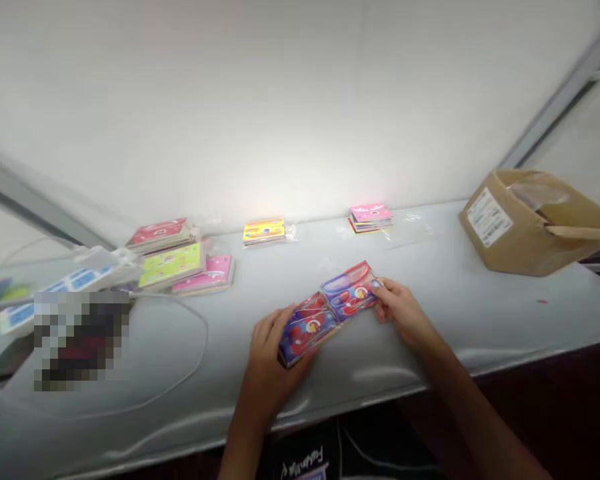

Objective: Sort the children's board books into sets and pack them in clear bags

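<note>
L hand (pixel 273 347) grips the near-left end of a red-and-blue card pack (pixel 309 327), wrapped in clear plastic, just above the table (pixel 260 277) near its front edge. R hand (pixel 400 310) pinches the outer end of a matching card piece (pixel 351 292), touching the pack's upper right. Pink-topped stack (pixel 371 213) (w/ clear plastic beside it) and yellow stack (pixel 264 230) sit by the wall; open cardboard box (pixel 525 230) at far R.
</note>
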`<state>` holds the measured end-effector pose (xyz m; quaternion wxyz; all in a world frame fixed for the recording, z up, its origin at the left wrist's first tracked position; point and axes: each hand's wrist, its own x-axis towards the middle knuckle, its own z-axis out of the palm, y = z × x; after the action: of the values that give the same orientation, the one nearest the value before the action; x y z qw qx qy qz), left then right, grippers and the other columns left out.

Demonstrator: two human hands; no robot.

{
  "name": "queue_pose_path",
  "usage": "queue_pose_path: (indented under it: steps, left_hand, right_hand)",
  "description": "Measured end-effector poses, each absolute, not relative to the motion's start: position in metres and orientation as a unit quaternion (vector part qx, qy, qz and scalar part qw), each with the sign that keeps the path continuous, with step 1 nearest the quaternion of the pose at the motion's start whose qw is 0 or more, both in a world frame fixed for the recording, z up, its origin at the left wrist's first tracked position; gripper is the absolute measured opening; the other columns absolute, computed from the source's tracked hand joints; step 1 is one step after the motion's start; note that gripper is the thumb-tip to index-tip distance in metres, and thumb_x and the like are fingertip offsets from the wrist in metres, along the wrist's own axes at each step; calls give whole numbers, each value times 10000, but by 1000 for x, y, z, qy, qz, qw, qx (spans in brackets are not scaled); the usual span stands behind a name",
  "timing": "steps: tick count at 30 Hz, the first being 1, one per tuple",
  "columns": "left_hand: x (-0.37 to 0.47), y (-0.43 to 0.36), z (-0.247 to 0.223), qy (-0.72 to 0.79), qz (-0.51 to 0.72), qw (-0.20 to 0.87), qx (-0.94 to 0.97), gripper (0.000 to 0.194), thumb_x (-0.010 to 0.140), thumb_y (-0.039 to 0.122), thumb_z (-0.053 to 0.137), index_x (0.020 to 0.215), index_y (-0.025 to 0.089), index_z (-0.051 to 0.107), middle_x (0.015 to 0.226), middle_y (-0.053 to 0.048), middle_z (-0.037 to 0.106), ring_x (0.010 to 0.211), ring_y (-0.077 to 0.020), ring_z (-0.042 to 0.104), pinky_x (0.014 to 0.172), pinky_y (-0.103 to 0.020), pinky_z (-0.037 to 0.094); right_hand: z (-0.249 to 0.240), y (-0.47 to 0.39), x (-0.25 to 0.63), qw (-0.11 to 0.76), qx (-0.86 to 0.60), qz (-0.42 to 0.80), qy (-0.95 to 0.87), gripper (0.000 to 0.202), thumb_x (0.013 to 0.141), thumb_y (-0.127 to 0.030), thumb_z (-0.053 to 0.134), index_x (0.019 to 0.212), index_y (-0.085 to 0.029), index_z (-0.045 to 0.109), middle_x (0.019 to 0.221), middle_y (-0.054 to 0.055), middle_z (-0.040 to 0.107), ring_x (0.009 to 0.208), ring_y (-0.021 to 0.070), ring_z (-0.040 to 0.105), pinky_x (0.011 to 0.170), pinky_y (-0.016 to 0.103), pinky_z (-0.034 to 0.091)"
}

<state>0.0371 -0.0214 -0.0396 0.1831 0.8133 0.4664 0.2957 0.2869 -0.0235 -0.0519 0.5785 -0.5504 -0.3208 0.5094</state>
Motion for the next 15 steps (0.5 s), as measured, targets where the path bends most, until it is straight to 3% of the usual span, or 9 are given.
queue_pose_path:
  steps: [5, 15]
  left_hand:
    - [37, -21, -41, 478, 304, 167, 807, 592, 770, 348, 630, 1311, 245, 413, 1231, -91, 520, 1153, -259, 471, 982, -455, 406]
    - [36, -19, -43, 475, 303, 182, 806, 595, 779, 375, 621, 1314, 254, 391, 1251, -91, 494, 1172, -262, 455, 991, -476, 399]
  right_hand:
    - [-54, -23, 289, 602, -568, 469, -308, 240, 691, -382, 659, 657, -177, 538, 403, -77, 436, 328, 47, 342, 356, 184, 233]
    - [-47, -25, 290, 603, -507, 555, -267, 211, 661, -339, 674, 718, -172, 558, 571, -40, 541, 374, 38, 349, 348, 187, 263]
